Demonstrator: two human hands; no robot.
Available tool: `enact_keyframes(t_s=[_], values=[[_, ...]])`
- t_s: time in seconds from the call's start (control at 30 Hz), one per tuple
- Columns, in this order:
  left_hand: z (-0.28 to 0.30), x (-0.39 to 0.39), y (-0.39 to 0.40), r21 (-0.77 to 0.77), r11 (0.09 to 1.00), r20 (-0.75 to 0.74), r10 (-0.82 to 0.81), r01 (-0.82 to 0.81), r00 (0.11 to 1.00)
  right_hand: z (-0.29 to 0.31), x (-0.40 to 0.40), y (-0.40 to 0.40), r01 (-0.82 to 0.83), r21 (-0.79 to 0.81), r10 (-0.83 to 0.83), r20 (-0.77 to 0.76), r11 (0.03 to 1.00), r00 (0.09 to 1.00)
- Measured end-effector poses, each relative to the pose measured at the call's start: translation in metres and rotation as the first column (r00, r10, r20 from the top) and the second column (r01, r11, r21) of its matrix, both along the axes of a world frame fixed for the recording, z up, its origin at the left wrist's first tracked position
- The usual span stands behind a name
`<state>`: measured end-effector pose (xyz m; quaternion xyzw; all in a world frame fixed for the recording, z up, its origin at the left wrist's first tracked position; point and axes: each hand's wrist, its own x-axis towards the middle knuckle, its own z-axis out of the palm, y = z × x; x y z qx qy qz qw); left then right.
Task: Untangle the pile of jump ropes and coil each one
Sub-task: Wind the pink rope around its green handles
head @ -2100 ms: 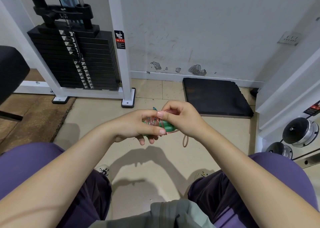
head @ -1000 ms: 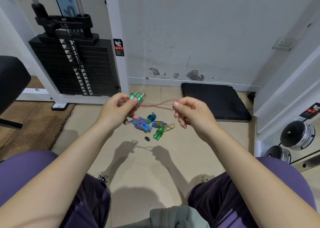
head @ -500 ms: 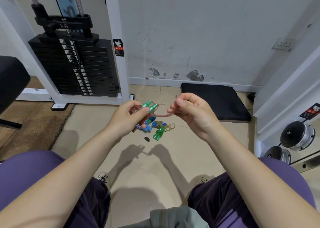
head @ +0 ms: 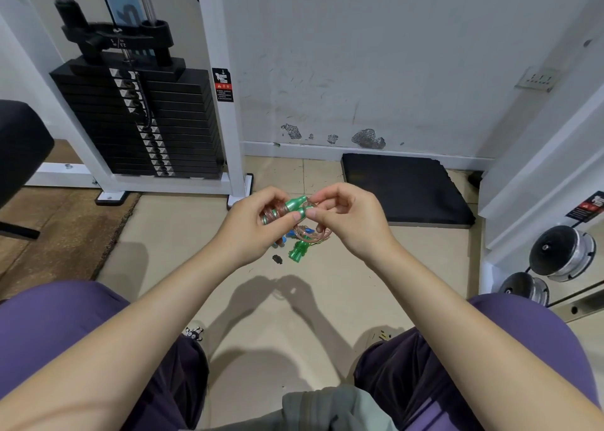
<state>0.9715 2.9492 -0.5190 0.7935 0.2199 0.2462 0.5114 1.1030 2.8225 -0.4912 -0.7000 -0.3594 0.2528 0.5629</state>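
Note:
My left hand (head: 248,231) grips a pair of green jump rope handles (head: 289,209) with clear pinkish cord wound round them. My right hand (head: 346,221) pinches the free end of that cord (head: 310,232) just beside the handle tips, and a small loop hangs below my fingers. On the floor under my hands lie other coiled ropes: a green-handled one (head: 298,252) and a blue-handled one (head: 285,239), both partly hidden by my hands.
A small dark piece (head: 277,259) lies on the beige floor near the ropes. A weight stack machine (head: 143,120) stands at back left, a black mat (head: 405,188) at back right, dumbbells (head: 562,254) at the right. My purple-clad legs frame the bottom.
My hands have come together from apart. The stretched pinkish cord has been wound round the green handles, leaving a short loop at my right fingers.

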Motion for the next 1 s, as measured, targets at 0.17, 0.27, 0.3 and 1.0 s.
enact_keyframes(t_s=[0.17,0.27,0.3,1.0], values=[[0.001,-0.004,0.002,0.141,0.99,-0.033,-0.003,0.007,0.999,-0.003,0.001,0.0,0.066,-0.018,-0.066,-0.009,0.998,0.998],[0.0,-0.004,0.0,0.177,0.984,-0.061,-0.019,0.029,0.998,-0.007,0.0,0.001,0.109,-0.012,-0.109,0.042,0.994,0.993],[-0.001,-0.004,-0.001,0.192,0.981,-0.067,-0.019,0.031,0.998,-0.007,0.0,0.002,0.121,-0.019,-0.119,0.067,0.993,0.991],[0.009,-0.009,0.004,-0.025,0.97,-0.036,-0.241,0.241,0.97,-0.016,0.008,-0.002,-0.168,0.02,0.161,-0.418,0.986,0.894]])
